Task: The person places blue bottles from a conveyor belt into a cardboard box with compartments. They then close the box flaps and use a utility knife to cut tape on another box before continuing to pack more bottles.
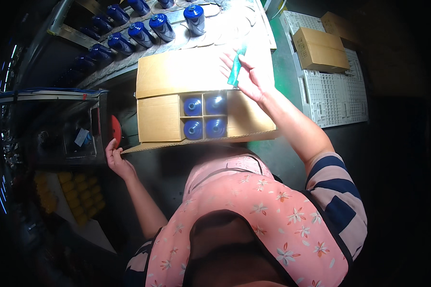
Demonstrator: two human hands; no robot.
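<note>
The right hand (252,80) holds a green strip (234,72) over the box (159,117), four bottles (193,129) inside. The left hand (121,161) is at the corner of the near flap (196,142); from here, I can't tell if it grips.

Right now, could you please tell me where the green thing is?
In the head view, the green thing is just right of centre, in the right hand, over the cardboard box's far flap.
</note>
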